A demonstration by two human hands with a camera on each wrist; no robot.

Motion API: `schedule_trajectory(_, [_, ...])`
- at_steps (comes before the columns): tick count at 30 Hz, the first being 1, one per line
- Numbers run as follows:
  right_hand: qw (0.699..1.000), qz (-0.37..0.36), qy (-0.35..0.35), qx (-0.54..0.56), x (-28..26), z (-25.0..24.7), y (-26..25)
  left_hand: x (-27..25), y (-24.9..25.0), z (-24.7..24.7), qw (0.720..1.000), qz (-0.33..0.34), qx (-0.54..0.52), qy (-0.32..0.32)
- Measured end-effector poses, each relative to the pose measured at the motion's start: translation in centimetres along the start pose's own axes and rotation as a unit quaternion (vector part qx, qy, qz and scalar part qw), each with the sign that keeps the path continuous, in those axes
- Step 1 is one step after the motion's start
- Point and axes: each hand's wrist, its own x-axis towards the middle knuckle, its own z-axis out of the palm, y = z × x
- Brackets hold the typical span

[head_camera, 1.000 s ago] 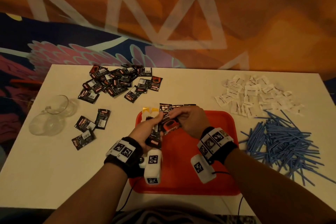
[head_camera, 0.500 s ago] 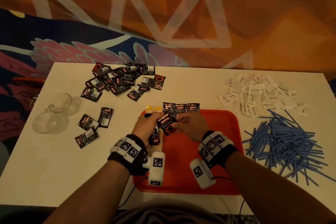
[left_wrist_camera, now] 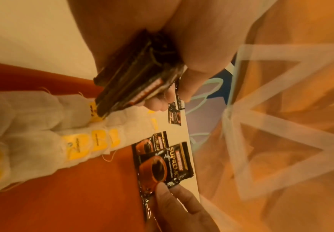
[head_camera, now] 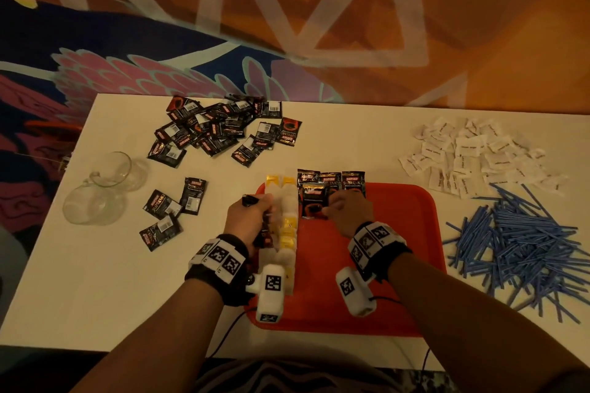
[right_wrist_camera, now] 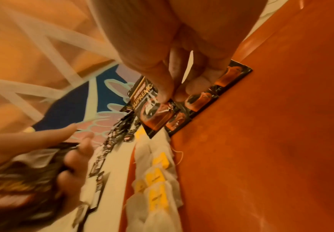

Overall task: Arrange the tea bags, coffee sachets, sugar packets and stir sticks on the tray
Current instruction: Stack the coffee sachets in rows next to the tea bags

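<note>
A red tray (head_camera: 399, 265) lies in front of me. Tea bags (head_camera: 287, 226) with yellow tags run in a column down its left side. A row of black coffee sachets (head_camera: 330, 180) lines its far edge. My right hand (head_camera: 346, 212) pinches one coffee sachet (head_camera: 314, 201) (right_wrist_camera: 152, 113) by its near corner, low over that row. My left hand (head_camera: 252, 217) grips a stack of coffee sachets (left_wrist_camera: 138, 78) above the tea bags. Loose coffee sachets (head_camera: 217, 131) are heaped at the far left, white sugar packets (head_camera: 472, 153) at the far right, blue stir sticks (head_camera: 523, 242) at the right.
Two clear glass cups (head_camera: 102, 188) lie at the table's left edge. Three coffee sachets (head_camera: 172, 210) lie between the cups and the tray. A patterned wall rises behind the white table (head_camera: 95, 297). Cables hang from my wrist cameras over the near edge.
My right hand drew one sachet from the left hand's stack and carried it away from me to the row at the tray's far edge. The left hand shifted slightly left.
</note>
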Motion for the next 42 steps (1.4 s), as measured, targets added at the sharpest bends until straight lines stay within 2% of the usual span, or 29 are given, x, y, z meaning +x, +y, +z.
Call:
schedule_trajectory(5, [0.997, 0.068, 0.013, 0.026, 3.0, 1.4, -0.3, 0.3, -0.7, -2.2, 0.999, -0.02, -0.023, -0.01])
schedule_trajectory(12, [0.995, 0.098, 0.015, -0.002, 5.3, 3.0, -0.6, 0.8, -1.1, -4.2, 0.997, -0.047, -0.068, 0.0])
schedule_trajectory(18, [0.992, 0.119, 0.043, 0.018, 5.7, 3.5, -0.4, 1.0, -1.3, -4.6, 0.995, -0.056, -0.088, -0.008])
schedule_trajectory(26, [0.992, 0.111, 0.055, 0.04, 5.7, 3.3, -0.1, 0.7, -1.6, -4.0, 0.992, -0.071, -0.096, -0.04])
schedule_trajectory(31, [0.996, 0.081, 0.043, 0.018, 5.1, 2.7, 0.2, 0.6, -1.6, -3.5, 0.988, -0.082, -0.117, -0.061])
schedule_trajectory(35, [0.996, 0.059, 0.06, 0.019, 4.5, 1.9, 0.7, 0.2, -1.4, -3.0, 0.985, -0.085, -0.125, -0.088])
schedule_trajectory(37, [0.996, 0.046, 0.071, 0.026, 3.9, 1.5, 1.1, 0.0, -1.2, -2.5, 0.995, -0.045, -0.049, -0.075])
schedule_trajectory(38, [0.996, 0.037, 0.072, 0.021, 3.6, 1.4, 1.3, 0.0, -1.2, -2.2, 0.998, -0.003, 0.033, -0.059])
schedule_trajectory(39, [0.997, 0.026, 0.072, 0.005, 3.3, 1.3, 1.7, 0.1, -1.1, -1.8, 0.988, 0.056, 0.139, -0.042])
schedule_trajectory(40, [0.997, 0.014, 0.07, -0.013, 3.0, 1.2, 2.0, 0.3, -1.1, -1.4, 0.961, 0.119, 0.247, -0.038])
schedule_trajectory(42, [0.997, -0.004, 0.069, -0.038, 2.6, 1.1, 2.7, 0.4, -0.7, -0.3, 0.876, 0.207, 0.43, -0.072])
